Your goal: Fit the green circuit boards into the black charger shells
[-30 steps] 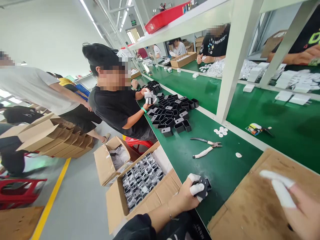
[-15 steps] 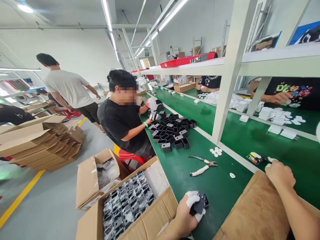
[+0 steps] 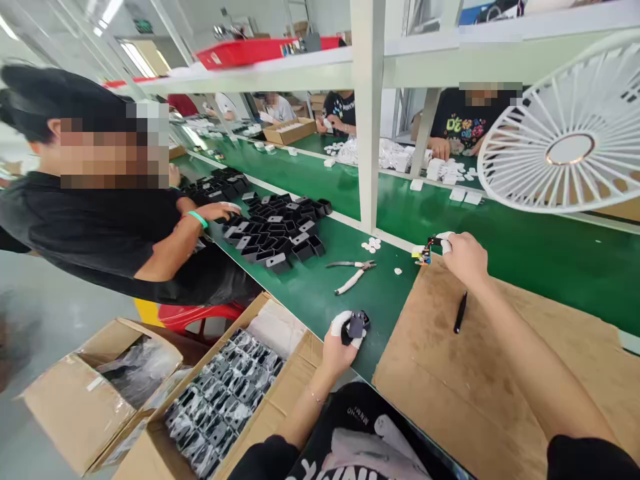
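Right hand [image 3: 463,257] has reached the small coloured item [image 3: 423,255].

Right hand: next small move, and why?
Likely lift the small colourful part and carry it back toward the black housing: the right hand has fingertips on it at the corner of the cardboard sheet, and the left hand holds the housing.
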Demonstrator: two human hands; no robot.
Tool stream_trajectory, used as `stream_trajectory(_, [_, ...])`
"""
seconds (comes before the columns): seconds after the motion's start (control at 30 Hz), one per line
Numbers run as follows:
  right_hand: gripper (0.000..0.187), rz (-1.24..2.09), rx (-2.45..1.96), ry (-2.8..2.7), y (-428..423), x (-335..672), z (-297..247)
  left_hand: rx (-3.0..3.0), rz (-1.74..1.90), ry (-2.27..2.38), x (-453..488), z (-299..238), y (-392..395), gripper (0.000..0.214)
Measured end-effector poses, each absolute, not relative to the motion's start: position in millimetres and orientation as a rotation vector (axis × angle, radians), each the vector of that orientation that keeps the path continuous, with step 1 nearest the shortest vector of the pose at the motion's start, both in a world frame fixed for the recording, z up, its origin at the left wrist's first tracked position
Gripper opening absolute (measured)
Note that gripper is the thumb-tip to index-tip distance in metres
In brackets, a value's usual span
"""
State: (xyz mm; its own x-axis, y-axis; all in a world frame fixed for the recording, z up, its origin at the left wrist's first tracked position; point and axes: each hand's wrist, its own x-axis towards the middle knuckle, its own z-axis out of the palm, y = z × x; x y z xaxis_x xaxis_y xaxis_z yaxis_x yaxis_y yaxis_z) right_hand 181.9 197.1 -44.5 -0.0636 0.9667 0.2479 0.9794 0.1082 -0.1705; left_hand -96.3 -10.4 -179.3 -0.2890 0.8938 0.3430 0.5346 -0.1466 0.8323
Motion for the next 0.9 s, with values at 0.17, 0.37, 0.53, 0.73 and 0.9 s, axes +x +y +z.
stream_trajectory(0.17, [0.037, 0.063, -2.091, -2.132, 160, 202, -68, 1.224, 1.569, 1.56, -95, -172, -9, 0.055])
stream_trajectory(0.37, [0.035, 0.077, -2.098, -2.066, 141, 220, -57, 0.724, 1.653, 1.009, -75, -93, 46, 0.069])
stream_trajectory(0.53, [0.048, 0.098, -1.744, -2.005, 129, 181, 0, 0.663, 1.496, 0.664, -43, -10, 117, 0.063])
stream_trajectory(0.73, [0.055, 0.359, -1.131, -1.673, 112, 125, 38, 1.516, 1.586, 0.797, -27, 31, 157, 0.08])
stream_trajectory(0.9, [0.058, 0.263, -1.048, -1.876, 120, 114, 40, 2.124, 1.389, 0.936, -42, 42, 136, 0.077])
